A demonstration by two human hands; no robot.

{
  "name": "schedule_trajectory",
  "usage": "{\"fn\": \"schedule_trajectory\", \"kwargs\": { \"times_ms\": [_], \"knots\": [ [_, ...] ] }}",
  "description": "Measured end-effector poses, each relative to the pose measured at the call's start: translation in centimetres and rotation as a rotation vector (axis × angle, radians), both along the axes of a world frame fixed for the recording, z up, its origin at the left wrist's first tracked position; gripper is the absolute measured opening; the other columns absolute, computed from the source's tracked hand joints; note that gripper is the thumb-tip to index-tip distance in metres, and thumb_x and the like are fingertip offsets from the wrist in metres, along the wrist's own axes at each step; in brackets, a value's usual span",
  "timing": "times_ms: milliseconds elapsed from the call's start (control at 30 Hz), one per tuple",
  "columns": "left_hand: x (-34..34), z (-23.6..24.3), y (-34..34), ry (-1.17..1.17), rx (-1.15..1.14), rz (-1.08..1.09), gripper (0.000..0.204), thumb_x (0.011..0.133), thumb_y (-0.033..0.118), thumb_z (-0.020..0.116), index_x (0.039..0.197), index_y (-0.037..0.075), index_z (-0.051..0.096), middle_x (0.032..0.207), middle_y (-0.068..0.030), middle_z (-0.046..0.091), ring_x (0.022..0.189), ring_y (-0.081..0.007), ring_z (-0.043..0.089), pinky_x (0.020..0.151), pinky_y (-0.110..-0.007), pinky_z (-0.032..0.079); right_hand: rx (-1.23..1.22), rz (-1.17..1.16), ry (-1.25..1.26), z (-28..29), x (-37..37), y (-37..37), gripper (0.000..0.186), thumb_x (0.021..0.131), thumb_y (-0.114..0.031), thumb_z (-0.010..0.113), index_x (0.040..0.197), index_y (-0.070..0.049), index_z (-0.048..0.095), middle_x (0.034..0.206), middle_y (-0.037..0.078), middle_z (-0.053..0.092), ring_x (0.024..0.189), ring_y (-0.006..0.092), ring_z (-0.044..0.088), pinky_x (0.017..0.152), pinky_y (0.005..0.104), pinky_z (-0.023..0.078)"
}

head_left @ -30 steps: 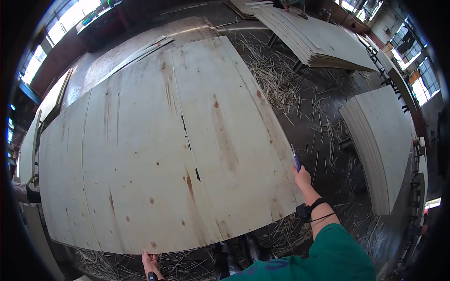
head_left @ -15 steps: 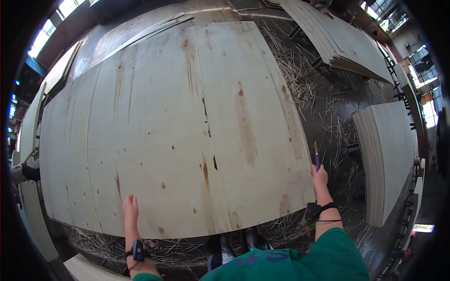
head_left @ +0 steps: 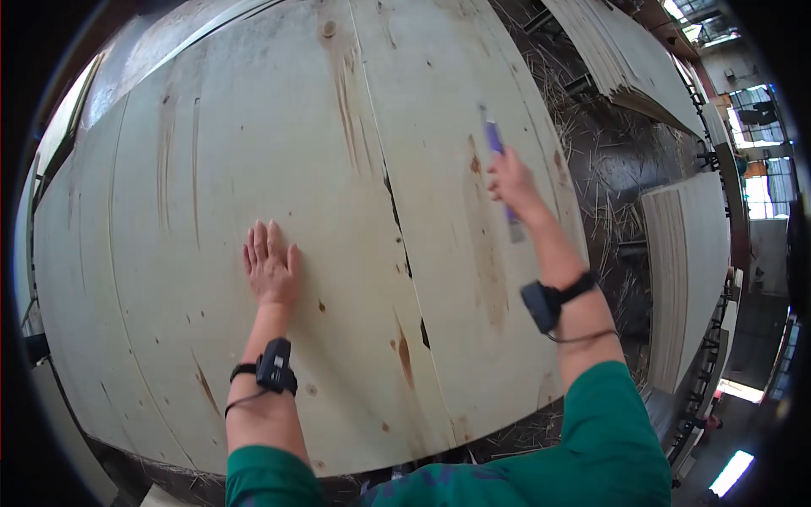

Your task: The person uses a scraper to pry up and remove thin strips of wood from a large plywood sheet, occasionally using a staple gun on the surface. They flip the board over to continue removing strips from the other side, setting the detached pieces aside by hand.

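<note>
Under left hand (head_left: 272,269): plywood sheet (head_left: 253,169), fingers partly spread
Within right hand (head_left: 513,182): purple tool (head_left: 493,137), fingers curled round it
Right of hands: board stack (head_left: 688,279)

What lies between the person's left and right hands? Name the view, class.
In the head view, only the pale wooden sheet, crossed by a seam with dark gaps, lies between the left hand and right hand.

Purple tool (head_left: 493,136), blurry both ends.

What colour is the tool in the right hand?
The tool is mainly purple; head view shows it best.
</note>
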State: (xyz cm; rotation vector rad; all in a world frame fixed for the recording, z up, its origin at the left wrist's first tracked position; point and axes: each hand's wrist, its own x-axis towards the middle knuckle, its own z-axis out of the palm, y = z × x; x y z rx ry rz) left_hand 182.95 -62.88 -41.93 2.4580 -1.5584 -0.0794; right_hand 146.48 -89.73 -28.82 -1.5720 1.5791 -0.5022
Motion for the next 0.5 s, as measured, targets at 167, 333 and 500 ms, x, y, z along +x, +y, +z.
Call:
{"fn": "schedule_trajectory", "kwargs": {
  "times_ms": [167, 333, 500],
  "knots": [
    [0.9, 0.3, -0.2, 0.036, 0.040, 0.000, 0.063, 0.097, 0.044, 0.046, 0.152, 0.015, 0.034, 0.158, -0.0119, 0.029, 0.148, -0.0278, 0.022, 0.121, -0.045, 0.013, -0.165, 0.209, 0.074, -9.2, 17.6, -9.0, 0.029, 0.104, -0.035, 0.043, 0.107, -0.006, 0.045, 0.071, 0.010, 0.061, 0.050, 0.0204, 0.062, 0.042, 0.0351, 0.051],
    [1.1, 0.7, -1.8, 0.047, 0.062, -0.020, 0.064, 0.095, 0.041, 0.048, 0.152, 0.013, 0.034, 0.159, -0.0120, 0.027, 0.149, -0.0290, 0.022, 0.121, -0.047, 0.013, -0.442, 0.236, 0.363, -12.7, 26.3, -18.5, 0.032, 0.105, -0.031, 0.038, 0.106, 0.001, 0.041, 0.077, 0.021, 0.066, 0.059, 0.0330, 0.067, 0.055, 0.0454, 0.054],
    [2.0, 0.7, -1.5, 0.028, 0.115, -0.031, 0.067, 0.092, 0.038, 0.052, 0.152, 0.012, 0.033, 0.159, -0.0137, 0.027, 0.149, -0.0315, 0.021, 0.121, -0.049, 0.013, -0.053, 0.241, 0.491, -9.4, 29.4, -19.6, 0.034, 0.104, -0.031, 0.037, 0.116, 0.002, 0.037, 0.102, 0.031, 0.066, 0.095, 0.0430, 0.068, 0.081, 0.0511, 0.055]
  ]
}}
